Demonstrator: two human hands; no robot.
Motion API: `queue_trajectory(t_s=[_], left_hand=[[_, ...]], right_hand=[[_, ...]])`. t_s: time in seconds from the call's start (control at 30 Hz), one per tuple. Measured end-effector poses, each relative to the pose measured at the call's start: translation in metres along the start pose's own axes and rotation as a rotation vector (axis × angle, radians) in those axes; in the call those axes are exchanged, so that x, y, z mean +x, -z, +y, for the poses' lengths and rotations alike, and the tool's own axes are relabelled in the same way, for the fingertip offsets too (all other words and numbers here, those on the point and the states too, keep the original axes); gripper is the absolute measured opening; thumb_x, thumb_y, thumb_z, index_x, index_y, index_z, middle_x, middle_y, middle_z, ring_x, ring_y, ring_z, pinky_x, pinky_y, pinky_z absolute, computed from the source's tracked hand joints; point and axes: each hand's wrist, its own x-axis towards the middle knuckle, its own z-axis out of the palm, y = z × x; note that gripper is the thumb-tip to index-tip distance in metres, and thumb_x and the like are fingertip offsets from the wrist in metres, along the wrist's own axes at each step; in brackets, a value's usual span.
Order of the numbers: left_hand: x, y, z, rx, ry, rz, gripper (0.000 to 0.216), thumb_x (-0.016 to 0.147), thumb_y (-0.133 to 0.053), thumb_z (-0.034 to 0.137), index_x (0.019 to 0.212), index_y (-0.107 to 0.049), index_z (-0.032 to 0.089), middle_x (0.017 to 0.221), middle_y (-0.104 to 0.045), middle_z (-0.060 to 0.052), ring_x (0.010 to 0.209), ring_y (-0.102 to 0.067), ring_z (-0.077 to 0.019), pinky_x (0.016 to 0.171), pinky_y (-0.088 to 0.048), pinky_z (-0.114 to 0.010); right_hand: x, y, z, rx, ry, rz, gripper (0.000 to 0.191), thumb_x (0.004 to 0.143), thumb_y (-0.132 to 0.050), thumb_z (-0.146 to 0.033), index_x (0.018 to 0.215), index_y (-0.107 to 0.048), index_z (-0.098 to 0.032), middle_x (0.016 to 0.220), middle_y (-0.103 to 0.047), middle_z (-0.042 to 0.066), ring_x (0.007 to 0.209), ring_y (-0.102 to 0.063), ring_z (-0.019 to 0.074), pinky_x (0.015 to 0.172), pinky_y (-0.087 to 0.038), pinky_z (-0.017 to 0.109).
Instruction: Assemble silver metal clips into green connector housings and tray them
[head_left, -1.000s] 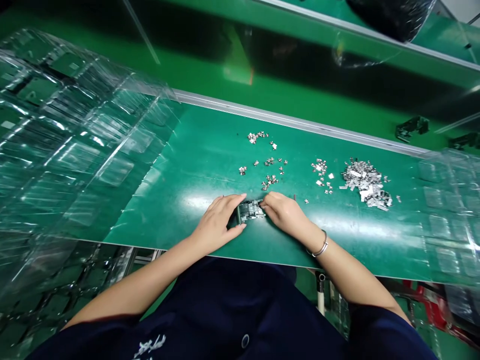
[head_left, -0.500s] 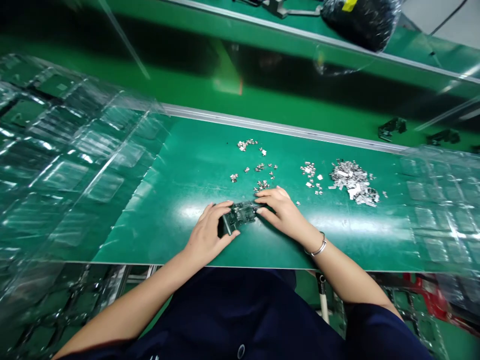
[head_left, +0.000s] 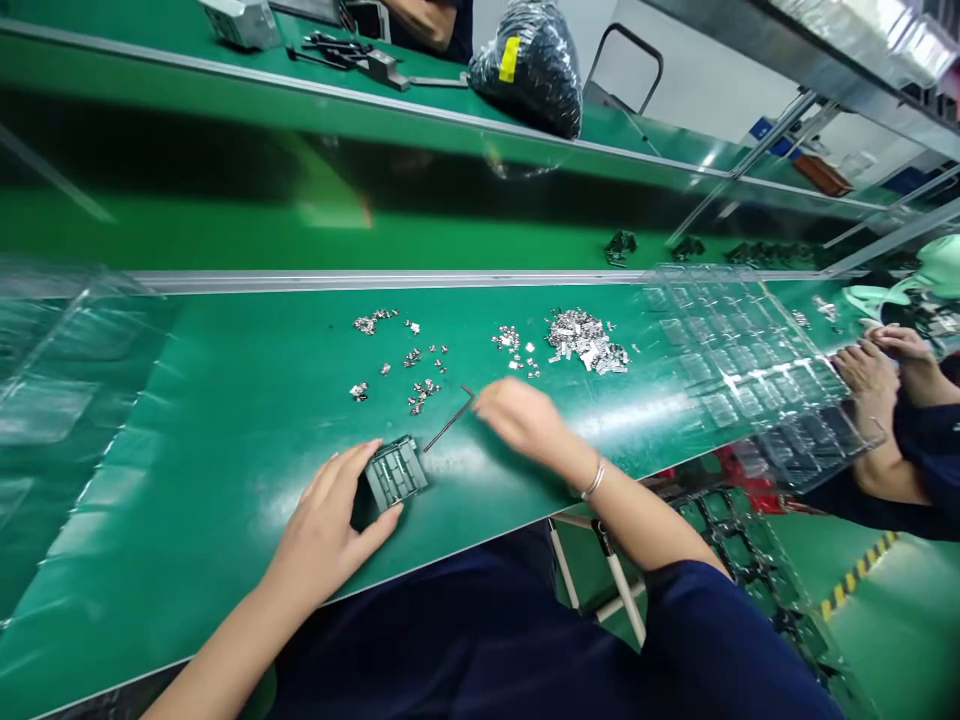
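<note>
My left hand (head_left: pixel 330 515) grips a dark green plastic housing (head_left: pixel 397 473) between thumb and fingers. Slots and ribs show on the housing's upper face, and it is held low over the green bench. Just right of it is an L-shaped hex key (head_left: pixel 450 420), its bent end near my right fingertips; whether they touch it I cannot make out. My right hand (head_left: pixel 521 420) is curled and smeared by motion, its fingertips turned down. Beyond the hands, several small metal pieces (head_left: pixel 424 395) lie in loose clusters. Farther right is a larger heap of metal pieces (head_left: pixel 585 340).
Clear plastic trays (head_left: pixel 742 350) lie at the right, and another clear tray (head_left: pixel 52 380) at the left. A co-worker's hands (head_left: pixel 874 365) are at the far right. A metal rail (head_left: pixel 390 281) runs along the back, with dark green parts (head_left: pixel 621 247) behind it.
My view has turned to the right, bringing in the co-worker. My right hand has moved away from the housing, which now shows its ribbed face. The hex key is now plainly seen.
</note>
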Motion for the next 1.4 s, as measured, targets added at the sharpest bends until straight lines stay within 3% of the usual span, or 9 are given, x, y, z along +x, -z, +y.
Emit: queue_trajectory(t_s=[0.1, 0.27, 0.43, 0.6, 0.67, 0.83, 0.97, 1.1, 1.4], left_hand=[[0.000, 0.003, 0.000, -0.016, 0.010, -0.031, 0.060, 0.085, -0.053, 0.042, 0.138, -0.034, 0.021, 0.128, -0.053, -0.014, 0.116, -0.054, -0.0315, 0.093, -0.049, -0.047], [0.000, 0.010, 0.000, -0.052, -0.013, -0.032, 0.066, 0.082, -0.055, 0.039, 0.141, -0.029, 0.023, 0.133, -0.049, -0.014, 0.118, -0.053, -0.0326, 0.094, -0.048, -0.049], [0.006, 0.025, 0.020, -0.084, -0.044, 0.238, 0.037, 0.087, -0.052, 0.026, 0.124, -0.049, 0.024, 0.115, -0.061, -0.008, 0.107, -0.058, -0.0248, 0.090, -0.049, -0.040], [0.023, 0.032, 0.047, -0.086, -0.226, 0.169, 0.010, 0.089, -0.053, 0.024, 0.094, -0.061, 0.020, 0.089, -0.067, -0.003, 0.083, -0.062, -0.0171, 0.074, -0.047, -0.031], [0.024, 0.032, 0.049, -0.043, -0.258, 0.176, 0.013, 0.090, -0.049, 0.020, 0.085, -0.061, 0.020, 0.081, -0.067, -0.002, 0.076, -0.061, -0.0156, 0.071, -0.045, -0.030], [0.017, 0.027, 0.037, 0.142, -0.165, 0.249, 0.015, 0.088, -0.051, 0.020, 0.092, -0.065, 0.021, 0.083, -0.070, -0.004, 0.081, -0.064, -0.0191, 0.075, -0.044, -0.035], [0.025, 0.019, 0.024, -0.235, 0.109, 0.124, 0.027, 0.085, -0.048, 0.020, 0.109, -0.061, 0.019, 0.112, -0.067, -0.007, 0.105, -0.061, -0.0206, 0.092, -0.046, -0.037], [0.033, 0.012, 0.017, -0.560, 0.299, -0.022, 0.028, 0.079, -0.049, 0.019, 0.102, -0.064, 0.021, 0.102, -0.071, -0.002, 0.096, -0.065, -0.0183, 0.086, -0.050, -0.032], [0.033, 0.013, 0.021, -0.636, 0.344, -0.020, 0.027, 0.077, -0.051, 0.018, 0.099, -0.065, 0.022, 0.100, -0.071, -0.001, 0.090, -0.064, -0.0181, 0.086, -0.049, -0.033]], right_hand=[[-0.016, 0.024, 0.068, -0.138, -0.449, 0.207, 0.020, 0.094, -0.042, -0.019, 0.093, -0.062, -0.018, 0.094, -0.063, 0.009, 0.093, -0.056, 0.0214, 0.085, -0.045, 0.038], [-0.030, 0.034, 0.124, -0.184, -0.506, 0.222, 0.011, 0.084, -0.052, -0.015, 0.076, -0.059, -0.017, 0.081, -0.060, 0.009, 0.084, -0.055, 0.0242, 0.079, -0.046, 0.040], [-0.015, 0.023, 0.055, -0.018, -0.319, 0.206, 0.010, 0.088, -0.049, -0.018, 0.084, -0.057, -0.020, 0.088, -0.064, 0.007, 0.087, -0.060, 0.0220, 0.081, -0.047, 0.038], [0.007, 0.007, -0.053, 0.367, 0.216, 0.029, 0.009, 0.093, -0.047, -0.020, 0.089, -0.054, -0.023, 0.088, -0.067, 0.003, 0.086, -0.062, 0.0159, 0.079, -0.049, 0.032], [0.014, -0.002, -0.075, 0.389, 0.277, 0.048, 0.010, 0.094, -0.045, -0.018, 0.093, -0.054, -0.022, 0.089, -0.066, 0.004, 0.085, -0.061, 0.0161, 0.077, -0.049, 0.032], [0.029, -0.021, -0.075, 0.370, 0.130, 0.074, 0.010, 0.093, -0.047, -0.018, 0.091, -0.055, -0.022, 0.084, -0.064, 0.003, 0.080, -0.059, 0.0169, 0.083, -0.048, 0.036], [0.039, -0.032, -0.065, 0.368, 0.055, 0.104, 0.008, 0.090, -0.051, -0.018, 0.085, -0.055, -0.022, 0.088, -0.063, 0.004, 0.088, -0.058, 0.0189, 0.082, -0.046, 0.037], [0.042, -0.042, -0.063, 0.343, 0.037, 0.077, 0.008, 0.088, -0.051, -0.017, 0.083, -0.054, -0.022, 0.086, -0.062, 0.004, 0.088, -0.057, 0.0202, 0.084, -0.043, 0.039], [0.040, -0.049, -0.063, 0.379, 0.029, 0.090, 0.009, 0.087, -0.050, -0.015, 0.084, -0.052, -0.024, 0.084, -0.061, 0.003, 0.085, -0.058, 0.0189, 0.089, -0.043, 0.042]])
